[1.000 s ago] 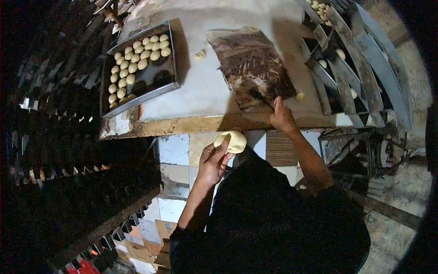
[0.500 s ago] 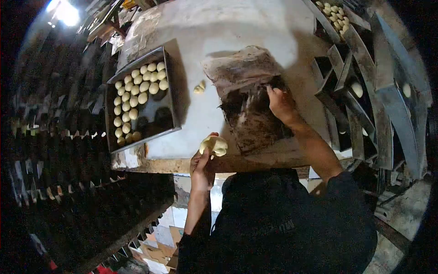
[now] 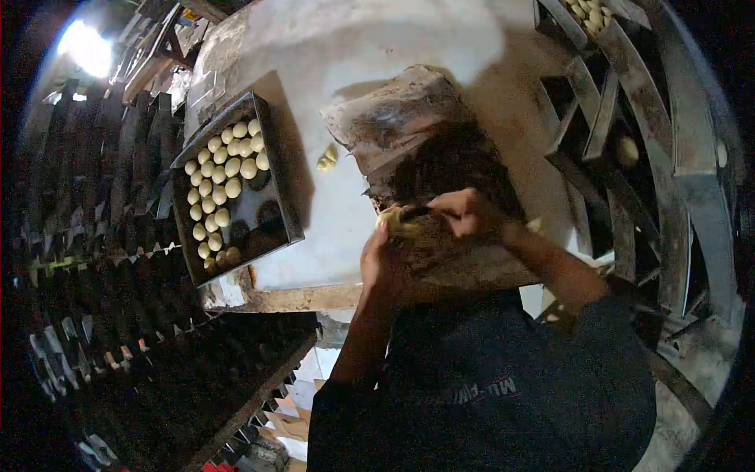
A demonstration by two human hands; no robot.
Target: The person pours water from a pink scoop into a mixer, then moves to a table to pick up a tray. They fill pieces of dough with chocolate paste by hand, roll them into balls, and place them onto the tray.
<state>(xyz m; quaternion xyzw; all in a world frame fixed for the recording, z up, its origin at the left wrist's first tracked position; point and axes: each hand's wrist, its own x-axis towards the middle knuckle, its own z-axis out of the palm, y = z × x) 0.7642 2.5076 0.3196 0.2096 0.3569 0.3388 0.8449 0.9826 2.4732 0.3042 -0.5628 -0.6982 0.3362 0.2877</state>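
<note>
My left hand [image 3: 379, 256] cups a flattened piece of pale dough [image 3: 391, 223] over the near left part of a wrinkled sheet smeared with dark brown paste [image 3: 452, 157]. Close to the dough, my right hand [image 3: 470, 215] is closed in a pinch. A small dark bit [image 3: 415, 212] shows between its fingertips and the dough; I cannot tell whether it is paste or a tool. To the left, a metal tray [image 3: 277, 185] holds rows of round dough balls [image 3: 233, 167]. A small dough scrap [image 3: 327, 158] lies between tray and sheet.
Narrow metal pans [image 3: 605, 126] are stacked at the right, some with dough pieces inside. Another pan of dough balls [image 3: 586, 12] stands at the far right. Dark racks of pans [image 3: 102, 236] fill the left side. The worktable's wooden front edge [image 3: 307, 297] runs before me.
My right hand has come from the middle of the smeared sheet toward me, up to the dough. My left hand has raised the dough slightly rightward over the sheet. The view has shifted a little.
</note>
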